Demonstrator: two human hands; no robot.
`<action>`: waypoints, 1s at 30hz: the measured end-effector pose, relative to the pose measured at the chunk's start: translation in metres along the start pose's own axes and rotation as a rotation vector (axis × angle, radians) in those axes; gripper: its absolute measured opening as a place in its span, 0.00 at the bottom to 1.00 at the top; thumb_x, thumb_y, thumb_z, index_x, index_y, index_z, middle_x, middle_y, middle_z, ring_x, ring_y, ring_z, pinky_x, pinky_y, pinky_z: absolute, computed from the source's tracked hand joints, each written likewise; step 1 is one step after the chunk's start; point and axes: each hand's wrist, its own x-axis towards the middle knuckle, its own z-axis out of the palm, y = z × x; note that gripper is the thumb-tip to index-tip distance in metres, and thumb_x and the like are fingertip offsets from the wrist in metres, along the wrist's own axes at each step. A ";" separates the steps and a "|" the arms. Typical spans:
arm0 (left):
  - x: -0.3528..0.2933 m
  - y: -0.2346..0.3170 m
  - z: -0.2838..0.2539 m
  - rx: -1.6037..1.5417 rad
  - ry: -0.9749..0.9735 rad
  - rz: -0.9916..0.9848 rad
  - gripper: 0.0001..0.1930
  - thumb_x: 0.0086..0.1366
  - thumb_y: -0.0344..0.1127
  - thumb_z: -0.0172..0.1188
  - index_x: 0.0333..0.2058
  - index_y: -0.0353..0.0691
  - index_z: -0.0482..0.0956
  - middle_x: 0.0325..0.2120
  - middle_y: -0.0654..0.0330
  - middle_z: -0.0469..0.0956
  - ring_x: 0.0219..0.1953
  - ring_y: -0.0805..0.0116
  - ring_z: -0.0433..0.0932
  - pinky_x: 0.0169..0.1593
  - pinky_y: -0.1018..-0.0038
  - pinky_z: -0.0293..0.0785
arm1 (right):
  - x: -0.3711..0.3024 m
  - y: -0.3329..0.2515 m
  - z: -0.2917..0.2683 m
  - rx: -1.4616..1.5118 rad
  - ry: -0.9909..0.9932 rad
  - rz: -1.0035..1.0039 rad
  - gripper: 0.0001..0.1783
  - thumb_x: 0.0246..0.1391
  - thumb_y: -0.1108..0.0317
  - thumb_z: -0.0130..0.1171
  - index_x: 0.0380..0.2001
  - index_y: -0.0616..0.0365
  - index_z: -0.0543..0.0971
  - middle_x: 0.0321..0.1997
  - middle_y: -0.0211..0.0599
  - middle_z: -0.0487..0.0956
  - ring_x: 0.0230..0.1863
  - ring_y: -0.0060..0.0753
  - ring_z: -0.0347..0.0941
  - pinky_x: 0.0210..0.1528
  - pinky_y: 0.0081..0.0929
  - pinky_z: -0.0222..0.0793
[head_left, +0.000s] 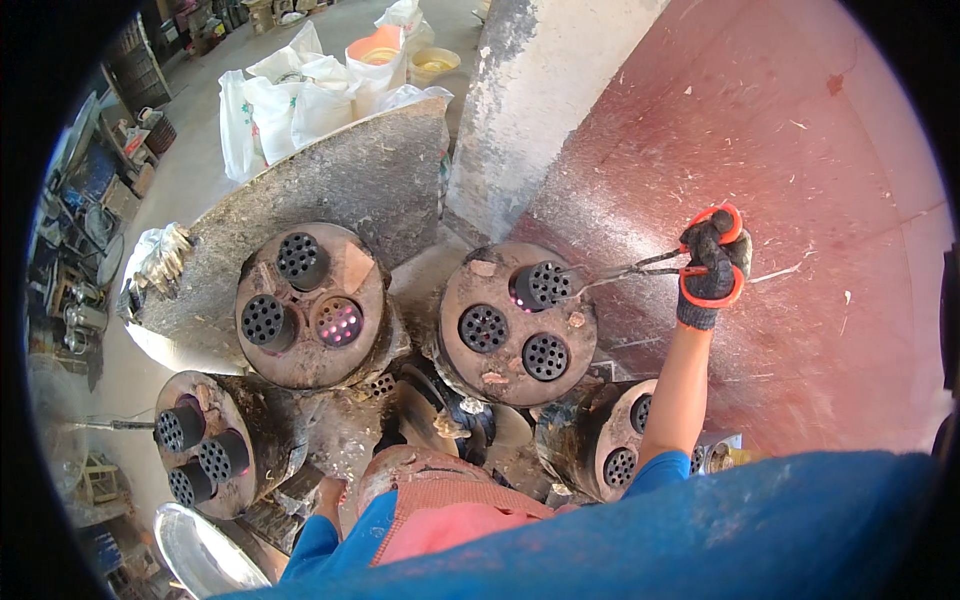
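In the head view my right hand [708,260], in a dark knit glove, is closed around the orange-red handles of long metal tongs [640,268]. Their jaws reach left to a black honeycomb coal briquette [545,285], which stands partly above its hole in the round stove [520,375]; a reddish glow shows at its left edge. Two more briquettes, a left one [483,328] and a front one [546,357], sit in that stove's other holes. My left hand [330,492] is low beside my body; its fingers are too unclear to read.
A second stove [345,262] at the left holds briquettes, one glowing [339,322]. Tilted stoves stand at front left [225,500] and front right [600,440]. A curved panel [340,170] bears a pale glove [162,262]. White sacks [290,105] stand behind; a red wall [800,180] rises right.
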 end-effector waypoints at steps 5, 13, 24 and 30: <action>-0.001 -0.025 0.008 -0.034 -0.058 -0.073 0.12 0.51 0.31 0.56 0.12 0.35 0.70 0.10 0.55 0.69 0.10 0.63 0.68 0.12 0.70 0.63 | 0.015 0.049 -0.012 0.079 -0.137 0.120 0.11 0.45 0.75 0.56 0.35 0.61 0.71 0.24 0.35 0.72 0.22 0.29 0.70 0.27 0.25 0.68; 0.035 -0.074 0.006 -0.054 -0.013 -0.103 0.10 0.51 0.31 0.56 0.15 0.34 0.72 0.12 0.54 0.71 0.11 0.62 0.70 0.14 0.69 0.66 | 0.004 0.122 -0.002 0.122 -0.364 0.246 0.23 0.47 0.76 0.53 0.50 0.62 0.68 0.38 0.35 0.73 0.35 0.30 0.71 0.38 0.29 0.69; 0.044 -0.048 -0.038 -0.036 -0.077 0.033 0.10 0.51 0.33 0.56 0.15 0.35 0.72 0.12 0.54 0.72 0.11 0.63 0.70 0.15 0.69 0.68 | -0.002 0.145 0.001 0.144 -0.284 0.301 0.24 0.48 0.74 0.48 0.51 0.63 0.66 0.41 0.37 0.74 0.39 0.33 0.71 0.45 0.31 0.66; 0.099 -0.054 -0.057 0.030 -0.140 0.046 0.13 0.50 0.36 0.54 0.12 0.37 0.72 0.11 0.56 0.73 0.10 0.65 0.72 0.16 0.70 0.70 | -0.010 0.147 0.007 0.110 -0.353 0.281 0.27 0.46 0.75 0.49 0.54 0.64 0.64 0.44 0.38 0.73 0.44 0.34 0.70 0.50 0.32 0.64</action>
